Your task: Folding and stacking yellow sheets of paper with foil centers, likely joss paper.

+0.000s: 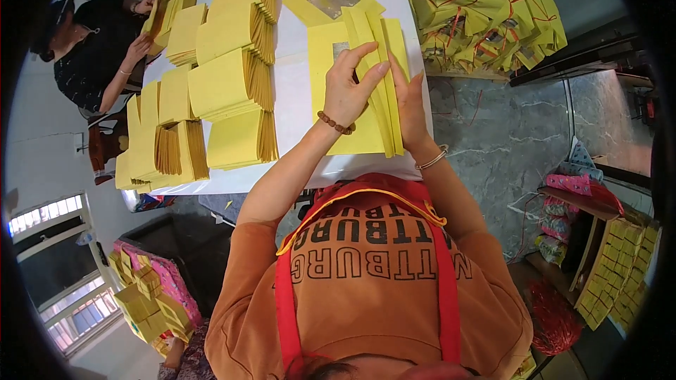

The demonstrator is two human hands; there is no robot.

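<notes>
A yellow paper sheet [385,116], folded lengthwise into a narrow layered strip, lies before me on the white-covered table. Across its upper part bends my left hand [346,88], thumb and forefinger closed on the folded layers. Along the strip's right edge rests my right hand [410,107], its fingers stretched out flat against the paper. Beneath the strip is another yellow sheet [320,63] with a silvery patch, partly covered by my left hand. Just beyond, a turned yellow sheet [299,3] shows a larger silver square [333,1].
Stacks of folded yellow paper [225,84] fill the table's left side. Beyond them a co-worker [88,56] handles yellow paper. At the far right sits a heap of yellow bundles [486,7] with red string. Yellow bundles [612,267] stand on the right, near red string [553,317].
</notes>
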